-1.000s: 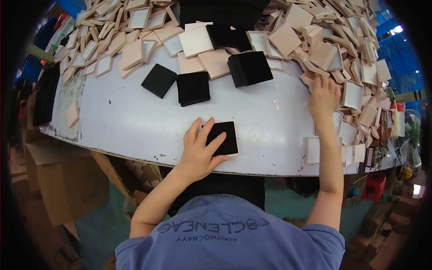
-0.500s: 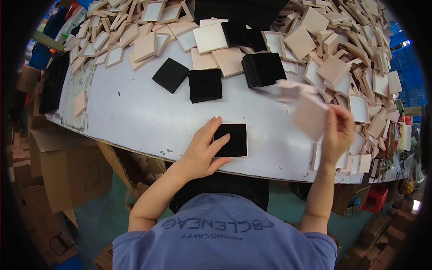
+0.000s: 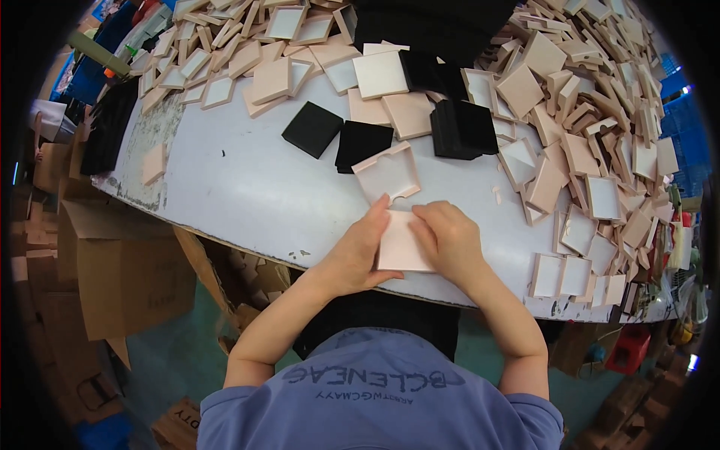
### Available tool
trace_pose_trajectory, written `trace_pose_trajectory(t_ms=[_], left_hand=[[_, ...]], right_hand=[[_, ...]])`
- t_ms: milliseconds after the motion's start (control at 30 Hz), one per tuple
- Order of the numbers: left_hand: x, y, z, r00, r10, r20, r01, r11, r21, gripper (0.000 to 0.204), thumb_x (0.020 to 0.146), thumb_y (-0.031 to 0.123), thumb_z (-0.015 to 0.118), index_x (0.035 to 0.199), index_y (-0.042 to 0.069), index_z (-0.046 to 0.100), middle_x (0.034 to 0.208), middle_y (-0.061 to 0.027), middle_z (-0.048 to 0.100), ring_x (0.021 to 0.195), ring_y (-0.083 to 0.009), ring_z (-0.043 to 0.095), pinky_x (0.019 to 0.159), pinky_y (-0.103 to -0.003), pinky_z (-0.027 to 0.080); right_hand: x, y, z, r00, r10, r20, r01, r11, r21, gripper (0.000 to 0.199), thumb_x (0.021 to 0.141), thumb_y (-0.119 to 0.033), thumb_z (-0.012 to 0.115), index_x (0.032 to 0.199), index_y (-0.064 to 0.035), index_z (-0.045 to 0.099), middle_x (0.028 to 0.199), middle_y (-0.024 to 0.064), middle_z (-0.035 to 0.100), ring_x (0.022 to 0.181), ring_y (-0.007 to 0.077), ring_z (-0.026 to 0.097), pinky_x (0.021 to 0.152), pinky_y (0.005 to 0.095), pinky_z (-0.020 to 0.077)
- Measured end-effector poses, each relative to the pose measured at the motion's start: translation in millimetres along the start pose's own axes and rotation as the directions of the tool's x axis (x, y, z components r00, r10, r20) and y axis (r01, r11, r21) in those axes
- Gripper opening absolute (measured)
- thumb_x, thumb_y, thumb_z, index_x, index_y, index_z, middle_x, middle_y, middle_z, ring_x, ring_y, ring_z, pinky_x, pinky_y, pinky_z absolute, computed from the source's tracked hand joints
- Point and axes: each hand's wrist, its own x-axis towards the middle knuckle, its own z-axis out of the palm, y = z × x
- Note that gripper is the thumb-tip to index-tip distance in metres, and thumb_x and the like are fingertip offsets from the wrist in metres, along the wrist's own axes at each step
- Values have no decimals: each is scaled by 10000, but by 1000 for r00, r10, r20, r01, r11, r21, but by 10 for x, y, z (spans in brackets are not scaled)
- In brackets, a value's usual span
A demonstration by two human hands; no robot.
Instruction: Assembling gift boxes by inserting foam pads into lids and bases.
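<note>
A square pale-pink box (image 3: 403, 252) lies near the table's front edge, its plain top facing up. My left hand (image 3: 355, 251) grips its left side, thumb at the near corner and fingers at the far one. My right hand (image 3: 452, 238) holds its right side, fingers bent over the far right corner. Just beyond, a shallow pink box half (image 3: 390, 174) with notched edges lies open side up, overlapping a stack of black square pads (image 3: 363, 142). The inside of the box in my hands is hidden.
Another black square (image 3: 311, 130) and a taller black stack (image 3: 463, 129) sit farther back. Heaps of pink box halves (image 3: 544, 56) cover the back and right of the table. A cardboard carton (image 3: 139, 277) stands below the left edge.
My right hand has come left from the pile with pink box halves. One now lies beyond my hands; a pink top shows where the black pad was. The view has shifted slightly.
</note>
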Motion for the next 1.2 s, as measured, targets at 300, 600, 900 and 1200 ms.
trace_pose_trajectory(t_ms=[300, 600, 900, 1200], left_hand=[[31, 97, -23, 998, 46, 50, -60, 946, 319, 792, 614, 283, 776, 1291, 45, 440, 1350, -278, 323, 1147, -413, 429, 947, -450, 363], [-46, 117, -173, 992, -7, 123, -61, 840, 540, 750, 722, 534, 636, 1316, 118, 448, 1365, -197, 376, 1241, -378, 371, 986, -482, 281], [835, -1087, -1727, 971, 83, -224, 76, 782, 619, 465, 755, 152, 670, 1183, 40, 523, 1157, -146, 568, 1062, -328, 522, 883, -399, 423], [1220, -1320, -2136, 918, -388, -86, 313, 570, 760, 864, 664, 306, 762, 1388, 150, 317, 1349, -168, 415, 1208, -391, 410, 992, -418, 381]], right_hand=[[-198, -65, -60, 989, -105, 107, 117, 986, -116, 561, 771, -227, 628, 1220, 64, 461, 1157, 202, 482, 1044, 342, 479, 897, 426, 380], [177, -110, -202, 973, -219, 76, 229, 956, -183, 507, 719, -209, 693, 1135, 12, 506, 1147, 179, 497, 1060, 329, 474, 892, 411, 369], [733, 291, 55, 974, -227, -13, 219, 950, -223, 213, 711, -41, 644, 914, -41, 583, 883, 103, 587, 860, 282, 541, 743, 401, 426], [137, 222, -830, 968, -47, -248, -93, 847, -523, 187, 706, -8, 641, 890, -28, 612, 857, 105, 590, 797, 294, 555, 722, 382, 442]])
